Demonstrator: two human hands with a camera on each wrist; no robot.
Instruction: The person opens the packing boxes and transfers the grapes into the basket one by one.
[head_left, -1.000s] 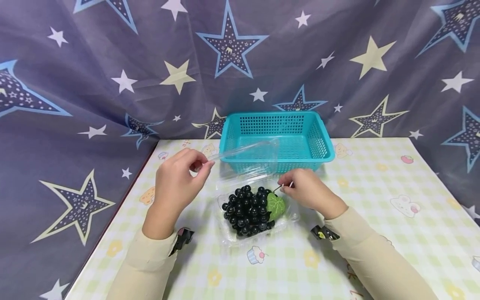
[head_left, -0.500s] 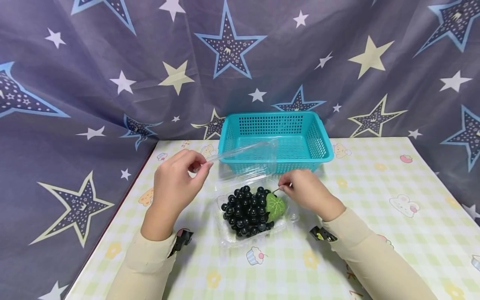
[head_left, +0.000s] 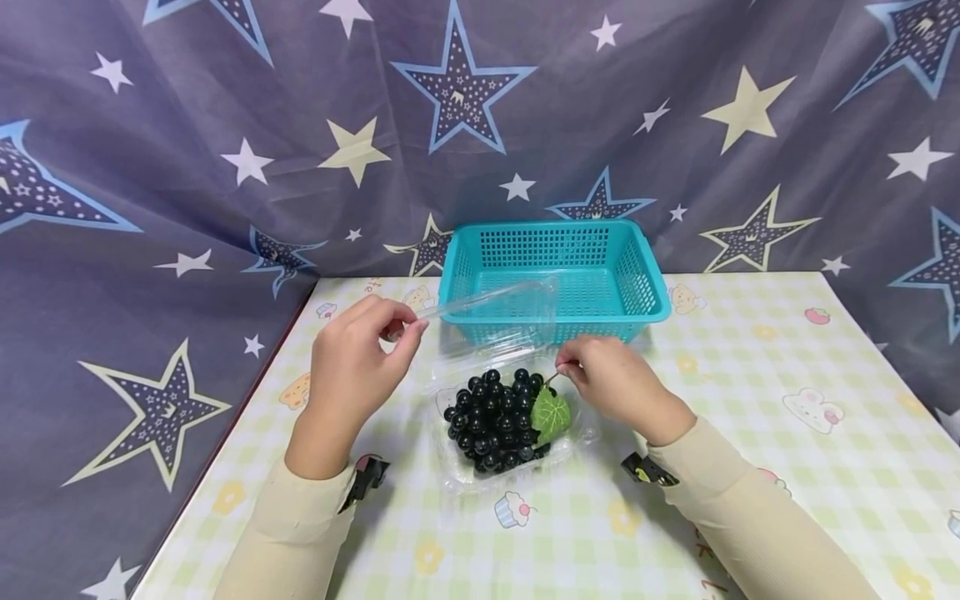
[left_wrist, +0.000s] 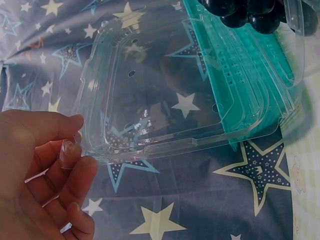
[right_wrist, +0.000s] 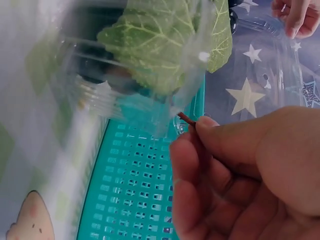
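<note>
A bunch of black grapes (head_left: 491,421) with a green leaf (head_left: 551,414) lies in a clear plastic clamshell box (head_left: 457,475). My left hand (head_left: 360,358) pinches the corner of its raised lid (left_wrist: 160,100) between thumb and fingers, keeping it tilted up at the back of the box. At the right side, my right hand (head_left: 618,383) pinches the thin brown stem (right_wrist: 187,119) of the bunch between thumb and forefinger, just beyond the leaf. In the right wrist view the box wall overlaps the leaf and grapes.
Behind the box stands a turquoise plastic basket (head_left: 555,321) with a perforated wall, partly seen through the lid. A checked, patterned cloth (head_left: 720,500) covers the table. A grey star-print curtain (head_left: 285,100) hangs along the back and left.
The leaf and stem have tilted slightly at the right hand's fingertips. Both hands stay in nearly the same place, and the lid remains raised.
</note>
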